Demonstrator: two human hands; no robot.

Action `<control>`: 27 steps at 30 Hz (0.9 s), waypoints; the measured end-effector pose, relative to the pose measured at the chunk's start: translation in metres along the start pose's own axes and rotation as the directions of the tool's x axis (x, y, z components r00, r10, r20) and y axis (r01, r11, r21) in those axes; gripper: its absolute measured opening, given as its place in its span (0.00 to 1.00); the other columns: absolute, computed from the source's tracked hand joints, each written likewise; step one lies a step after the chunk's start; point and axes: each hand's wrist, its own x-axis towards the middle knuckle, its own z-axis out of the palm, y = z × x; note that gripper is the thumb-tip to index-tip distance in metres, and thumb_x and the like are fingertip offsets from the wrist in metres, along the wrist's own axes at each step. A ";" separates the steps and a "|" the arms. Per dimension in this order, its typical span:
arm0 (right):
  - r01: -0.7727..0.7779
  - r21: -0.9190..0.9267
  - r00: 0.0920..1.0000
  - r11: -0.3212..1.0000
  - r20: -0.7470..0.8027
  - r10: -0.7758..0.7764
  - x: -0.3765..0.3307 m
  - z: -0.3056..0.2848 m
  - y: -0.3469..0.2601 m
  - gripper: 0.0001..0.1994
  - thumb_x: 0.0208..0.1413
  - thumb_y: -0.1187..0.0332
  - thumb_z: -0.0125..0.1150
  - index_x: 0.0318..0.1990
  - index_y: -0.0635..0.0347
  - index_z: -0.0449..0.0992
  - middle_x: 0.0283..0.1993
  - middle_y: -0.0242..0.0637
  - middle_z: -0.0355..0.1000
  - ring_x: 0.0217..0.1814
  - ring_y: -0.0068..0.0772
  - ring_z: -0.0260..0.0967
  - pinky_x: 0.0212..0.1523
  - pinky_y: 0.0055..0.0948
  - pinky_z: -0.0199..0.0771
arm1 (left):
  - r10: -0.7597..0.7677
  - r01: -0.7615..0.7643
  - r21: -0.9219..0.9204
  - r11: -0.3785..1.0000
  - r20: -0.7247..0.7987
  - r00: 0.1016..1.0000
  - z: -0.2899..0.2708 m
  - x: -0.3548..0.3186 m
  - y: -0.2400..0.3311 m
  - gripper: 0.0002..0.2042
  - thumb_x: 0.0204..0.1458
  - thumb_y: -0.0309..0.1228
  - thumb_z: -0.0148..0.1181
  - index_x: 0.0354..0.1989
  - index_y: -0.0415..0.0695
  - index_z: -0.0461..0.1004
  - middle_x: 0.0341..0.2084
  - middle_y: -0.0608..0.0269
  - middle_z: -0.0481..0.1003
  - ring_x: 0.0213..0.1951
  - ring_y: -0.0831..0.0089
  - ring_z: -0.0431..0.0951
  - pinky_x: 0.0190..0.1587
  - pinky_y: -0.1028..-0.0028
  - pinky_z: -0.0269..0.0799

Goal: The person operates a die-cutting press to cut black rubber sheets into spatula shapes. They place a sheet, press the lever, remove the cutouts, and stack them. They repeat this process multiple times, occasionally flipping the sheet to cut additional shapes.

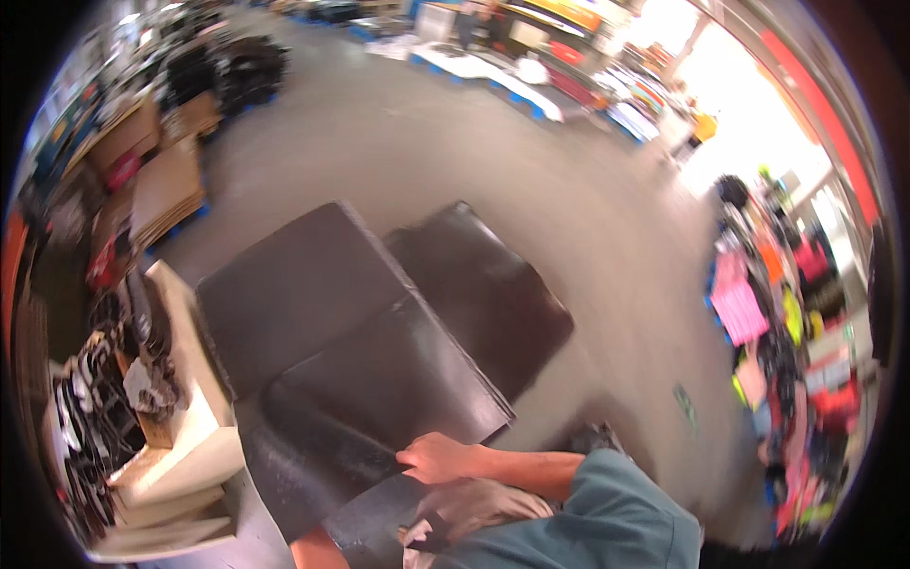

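A large dark brown, slightly glossy sheet (322,379), like leather or plastic, lies folded or layered in front of me. My right hand (438,458) is closed on its near edge, fingers wrapped around the material. The sheet's near left part bends down over my left arm (318,550); that hand is hidden beneath it, so its fingers cannot be seen. Behind, partly covered, a second dark brown sheet (488,294) reaches out to the right. A crumpled beige cloth (483,512) is below my right forearm.
At left, pale boards (190,455) stand beside a pile of dark items (95,417). Stacked cardboard (166,194) is farther back. Colourful material piles (744,303) line the right side. A white-topped low pallet (488,76) stands at the back, and grey floor (616,237) lies between.
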 end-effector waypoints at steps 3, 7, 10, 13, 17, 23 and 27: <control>0.010 0.042 0.998 0.999 -0.067 -0.007 -0.060 0.004 -0.068 0.18 0.67 0.53 0.59 0.38 0.62 0.76 0.33 0.50 0.79 0.44 0.60 0.79 0.46 0.54 0.75 | 0.003 -0.013 -0.142 0.990 -0.067 0.998 -0.047 -0.023 0.017 0.22 0.62 0.41 0.66 0.59 0.41 0.75 0.57 0.51 0.73 0.61 0.53 0.68 0.69 0.53 0.57; -0.022 0.017 0.996 1.000 -0.090 0.023 -0.131 -0.007 -0.154 0.17 0.67 0.54 0.59 0.38 0.61 0.77 0.35 0.47 0.79 0.45 0.55 0.79 0.47 0.52 0.75 | 0.057 -0.081 -0.283 0.956 -0.093 0.994 -0.091 -0.061 0.043 0.19 0.63 0.39 0.66 0.56 0.41 0.76 0.54 0.55 0.74 0.58 0.57 0.69 0.65 0.57 0.59; -0.003 -0.105 1.000 0.994 -0.022 0.001 -0.176 -0.039 -0.206 0.17 0.68 0.55 0.59 0.38 0.62 0.77 0.36 0.47 0.79 0.44 0.54 0.79 0.49 0.50 0.76 | 0.125 -0.150 -0.372 0.916 -0.091 0.988 -0.118 -0.093 0.065 0.16 0.63 0.38 0.66 0.53 0.41 0.76 0.51 0.58 0.74 0.55 0.61 0.70 0.62 0.59 0.60; -0.069 -0.160 0.996 0.985 0.045 0.077 -0.213 -0.076 -0.260 0.16 0.68 0.56 0.59 0.37 0.62 0.77 0.36 0.47 0.79 0.45 0.53 0.79 0.48 0.51 0.78 | 0.164 -0.186 -0.475 0.860 -0.088 0.983 -0.135 -0.129 0.083 0.14 0.64 0.36 0.67 0.51 0.41 0.77 0.49 0.60 0.75 0.52 0.64 0.70 0.59 0.62 0.62; -0.067 -0.386 0.998 0.920 -0.009 0.069 -0.253 -0.148 -0.325 0.15 0.59 0.55 0.64 0.34 0.59 0.78 0.34 0.40 0.79 0.42 0.49 0.78 0.42 0.47 0.80 | 0.139 -0.191 -0.568 0.801 -0.134 0.981 -0.170 -0.190 0.087 0.11 0.64 0.34 0.67 0.47 0.42 0.78 0.45 0.64 0.75 0.48 0.68 0.71 0.56 0.66 0.64; -0.013 -0.740 0.979 0.673 -0.146 -0.142 -0.229 -0.252 -0.425 0.10 0.51 0.65 0.74 0.31 0.57 0.77 0.27 0.37 0.72 0.34 0.47 0.74 0.34 0.44 0.75 | 0.127 -0.288 -0.693 0.661 -0.275 0.953 -0.227 -0.252 0.135 0.07 0.66 0.31 0.67 0.42 0.42 0.79 0.40 0.70 0.76 0.43 0.75 0.72 0.50 0.72 0.68; 0.009 -0.907 0.904 0.422 -0.173 -0.390 -0.189 -0.318 -0.439 0.13 0.58 0.61 0.73 0.42 0.62 0.83 0.37 0.40 0.80 0.43 0.41 0.78 0.44 0.40 0.75 | 0.076 -0.354 -0.637 0.685 -0.420 0.904 -0.261 -0.280 0.181 0.05 0.66 0.29 0.68 0.39 0.42 0.80 0.36 0.74 0.77 0.39 0.79 0.73 0.47 0.76 0.70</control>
